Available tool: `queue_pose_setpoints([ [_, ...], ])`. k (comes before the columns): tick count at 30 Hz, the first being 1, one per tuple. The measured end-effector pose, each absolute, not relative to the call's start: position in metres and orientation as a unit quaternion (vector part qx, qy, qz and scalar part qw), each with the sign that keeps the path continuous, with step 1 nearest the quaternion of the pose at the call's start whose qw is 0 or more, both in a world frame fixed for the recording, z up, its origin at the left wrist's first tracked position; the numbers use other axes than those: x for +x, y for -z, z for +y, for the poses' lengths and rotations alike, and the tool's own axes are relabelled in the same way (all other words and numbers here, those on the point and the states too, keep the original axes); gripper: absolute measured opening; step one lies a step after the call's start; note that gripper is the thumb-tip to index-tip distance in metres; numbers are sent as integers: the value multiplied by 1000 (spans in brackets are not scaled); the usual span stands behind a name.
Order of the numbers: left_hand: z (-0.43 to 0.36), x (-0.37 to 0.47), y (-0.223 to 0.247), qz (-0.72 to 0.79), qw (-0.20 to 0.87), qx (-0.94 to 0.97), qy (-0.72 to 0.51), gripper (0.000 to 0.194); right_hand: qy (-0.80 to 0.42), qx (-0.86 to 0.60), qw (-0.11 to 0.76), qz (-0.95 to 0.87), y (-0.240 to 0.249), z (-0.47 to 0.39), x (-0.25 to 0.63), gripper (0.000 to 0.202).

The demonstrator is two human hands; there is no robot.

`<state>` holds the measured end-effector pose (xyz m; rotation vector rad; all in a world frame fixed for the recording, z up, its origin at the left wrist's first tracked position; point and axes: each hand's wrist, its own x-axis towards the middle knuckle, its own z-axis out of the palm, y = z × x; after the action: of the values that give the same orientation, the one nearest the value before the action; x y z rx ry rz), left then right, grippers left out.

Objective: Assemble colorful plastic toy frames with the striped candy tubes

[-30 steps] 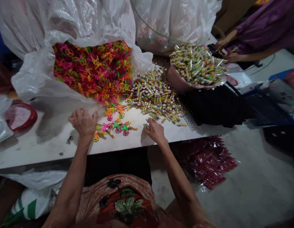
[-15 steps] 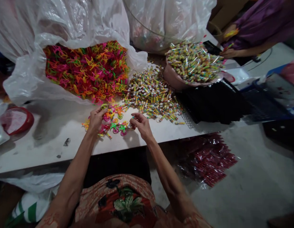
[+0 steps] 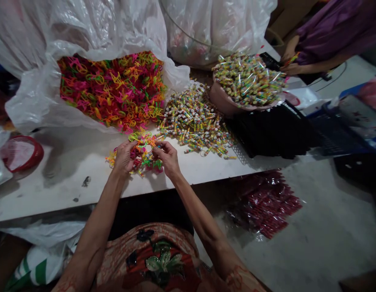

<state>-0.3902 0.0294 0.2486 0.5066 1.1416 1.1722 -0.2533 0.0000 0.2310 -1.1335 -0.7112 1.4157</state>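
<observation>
My left hand (image 3: 124,156) is closed in a pinch on a yellow-green plastic piece with a ring-like outline (image 3: 133,138). Close by on the right, the thumb and fingers of my right hand (image 3: 168,159) are pinched on a small tube, mostly hidden by the fingertips. Between and below both hands lies a loose cluster of bright plastic pieces (image 3: 148,160) in pink, green, orange and yellow, some with wheel-like rings. A heap of small clear tubes (image 3: 194,117) with colourful filling and white ends spreads beyond my right hand.
A big plastic bag (image 3: 29,105) lies open at the back left, full of colourful plastic pieces (image 3: 114,89). A pink basin (image 3: 221,97) heaped with tubes stands beside black trays (image 3: 273,129). A red-rimmed bowl (image 3: 38,152) sits left. A co-worker's hands (image 3: 291,67) are at the far right.
My right hand has moved left and slightly up, bringing its fingertips close to my left hand. My left hand stays nearly in place with the yellow-green piece. The co-worker's hands have come closer together.
</observation>
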Motion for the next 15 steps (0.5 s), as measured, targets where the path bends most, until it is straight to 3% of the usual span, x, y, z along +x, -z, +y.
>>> queue_pose_setpoints([
  [4,21,-386,-252,490,681,243,-487,30,-579,-469,595,-300,-238,3,-251,30],
  [15,9,-376,-238,506,664,214,-507,29,-604,-485,546,-320,-236,-13,-239,33],
])
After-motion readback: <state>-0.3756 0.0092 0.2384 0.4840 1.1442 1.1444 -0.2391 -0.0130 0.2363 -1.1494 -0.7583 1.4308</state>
